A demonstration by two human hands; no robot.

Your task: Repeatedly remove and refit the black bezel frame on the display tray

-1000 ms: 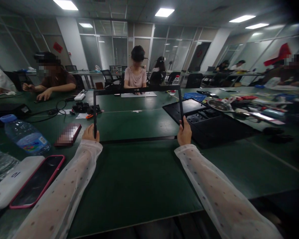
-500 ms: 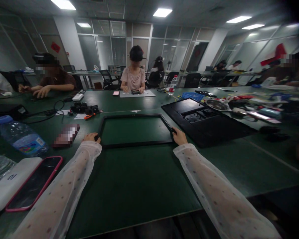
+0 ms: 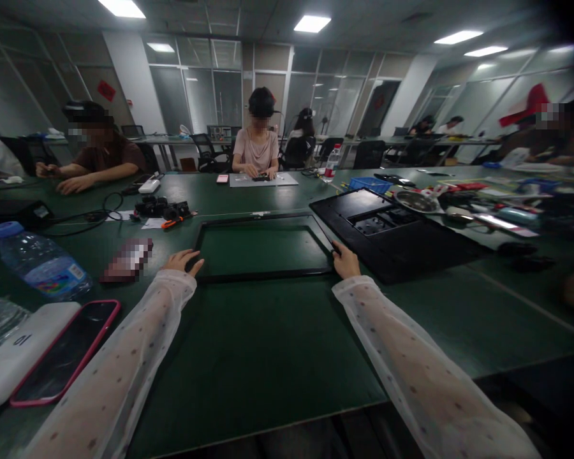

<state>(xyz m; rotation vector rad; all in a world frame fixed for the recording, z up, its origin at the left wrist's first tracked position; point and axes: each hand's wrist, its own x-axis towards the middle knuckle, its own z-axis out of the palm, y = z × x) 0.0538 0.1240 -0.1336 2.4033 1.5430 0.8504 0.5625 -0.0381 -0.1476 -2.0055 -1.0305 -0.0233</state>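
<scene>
Two bare hands stood at either end of a thin black frame (image 3: 263,276), which lay between them, low over the green tabletop (image 3: 268,357); whether all its edges touched the surface, I could not tell. The left hand (image 3: 182,262) had its fingers and thumb parted at the frame's left side, and contact there was unclear. The right hand (image 3: 345,260) gripped the frame's right side between thumb and fingers. Just to the right of that hand lay a broad dark panel (image 3: 433,247). Left of the left hand was a reddish phone (image 3: 127,260), with a blue-capped bottle (image 3: 43,264) farther out. Nearer the wearer than that hand, and to its left, a pink-rimmed phone (image 3: 69,354) lay beside a white device (image 3: 33,344). Well beyond both hands, a person (image 3: 256,148) in a pale pink top sat working.
</scene>
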